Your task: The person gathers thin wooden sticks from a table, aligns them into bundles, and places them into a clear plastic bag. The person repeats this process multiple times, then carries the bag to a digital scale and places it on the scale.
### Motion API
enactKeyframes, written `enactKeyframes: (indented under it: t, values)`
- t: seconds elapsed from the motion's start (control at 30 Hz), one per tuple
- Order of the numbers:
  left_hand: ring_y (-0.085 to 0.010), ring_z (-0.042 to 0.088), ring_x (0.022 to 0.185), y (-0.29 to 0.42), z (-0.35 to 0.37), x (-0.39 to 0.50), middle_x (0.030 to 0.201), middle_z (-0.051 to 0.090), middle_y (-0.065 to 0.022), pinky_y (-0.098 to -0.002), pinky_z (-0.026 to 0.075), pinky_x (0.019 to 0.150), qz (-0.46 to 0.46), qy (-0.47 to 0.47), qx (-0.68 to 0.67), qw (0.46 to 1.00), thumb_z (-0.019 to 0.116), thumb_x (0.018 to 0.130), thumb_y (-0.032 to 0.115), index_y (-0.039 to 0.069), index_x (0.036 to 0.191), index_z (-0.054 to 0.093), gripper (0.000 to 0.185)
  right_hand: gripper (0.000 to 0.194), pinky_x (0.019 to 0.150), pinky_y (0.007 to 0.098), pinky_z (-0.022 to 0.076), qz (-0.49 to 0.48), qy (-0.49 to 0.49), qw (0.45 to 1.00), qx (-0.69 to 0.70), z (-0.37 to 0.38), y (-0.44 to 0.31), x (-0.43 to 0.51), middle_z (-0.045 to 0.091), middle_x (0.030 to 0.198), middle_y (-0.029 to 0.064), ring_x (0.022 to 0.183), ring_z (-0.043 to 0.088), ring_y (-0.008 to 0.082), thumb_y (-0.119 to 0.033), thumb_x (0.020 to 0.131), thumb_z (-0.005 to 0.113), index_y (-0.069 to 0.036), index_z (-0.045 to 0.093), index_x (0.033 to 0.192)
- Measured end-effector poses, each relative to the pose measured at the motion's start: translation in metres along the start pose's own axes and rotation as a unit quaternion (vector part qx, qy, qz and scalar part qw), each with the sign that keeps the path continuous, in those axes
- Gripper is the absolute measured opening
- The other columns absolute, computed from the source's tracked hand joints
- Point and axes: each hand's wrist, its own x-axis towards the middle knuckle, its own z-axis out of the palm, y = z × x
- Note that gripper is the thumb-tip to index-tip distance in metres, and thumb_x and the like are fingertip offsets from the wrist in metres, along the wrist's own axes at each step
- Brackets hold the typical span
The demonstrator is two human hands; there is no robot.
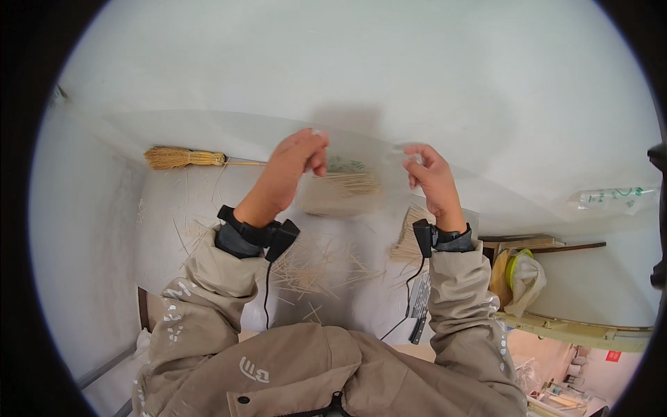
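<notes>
A clear plastic bag (338, 206) with green print hangs blurred between my hands, and thin, pale dried sticks (354, 183), which look like noodles, show through it. My left hand (299, 167) is closed at the bag's upper left, a bit of film showing at its fingertips. At the upper right, my right hand (428, 169) pinches clear film between thumb and fingers. Below that hand lies a dense pile of the same sticks (409, 237), partly hidden by the wrist strap. Loose sticks (307, 266) lie scattered over the white table (161, 245) between my forearms.
A straw hand broom (185, 158) lies along the table's back left. Beside my right forearm rests a wide-bladed knife (419, 297) with a black handle. Another printed clear bag (612, 199) is at the far right. White walls (83, 219) rise at the left and back.
</notes>
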Motion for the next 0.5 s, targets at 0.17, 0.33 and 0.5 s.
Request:
enactKeyframes:
  t: [0.17,0.33,0.5]
  values:
    - [-0.0107,0.044,0.068,-0.003,-0.016,0.012,0.071,0.041,0.0039,-0.0256,0.038,0.066,-0.009,-0.03,0.001,1.0,0.055,0.107,0.032,0.006,0.097,0.06,0.028,0.023,0.056,0.0267,0.0433,0.082,0.045,0.986,0.141,-0.034,0.042,-0.015,0.058,0.082,0.0005,0.062,0.053,0.0097,-0.004,0.096,0.065,0.0,0.066,0.119]
    - [-0.0063,0.032,0.06,0.001,-0.053,0.027,0.067,0.036,0.0073,-0.0243,0.029,0.055,-0.024,0.02,0.003,1.0,0.057,0.108,0.028,0.006,0.094,0.062,0.026,0.025,0.055,0.0261,0.0426,0.087,0.045,0.962,0.256,-0.036,0.046,-0.024,0.061,0.092,0.0031,0.063,0.055,0.0109,0.002,0.094,0.06,0.0,0.066,0.118]
    - [-0.0055,0.032,0.057,-0.011,-0.057,0.017,0.064,0.037,0.0072,-0.023,0.028,0.054,-0.031,0.027,0.0,0.999,0.059,0.108,0.028,0.004,0.1,0.063,0.026,0.033,0.055,0.0252,0.042,0.057,0.042,0.967,0.245,-0.025,0.043,-0.019,0.062,0.099,0.0044,0.065,0.056,0.0108,0.006,0.09,0.057,0.0,0.066,0.121]
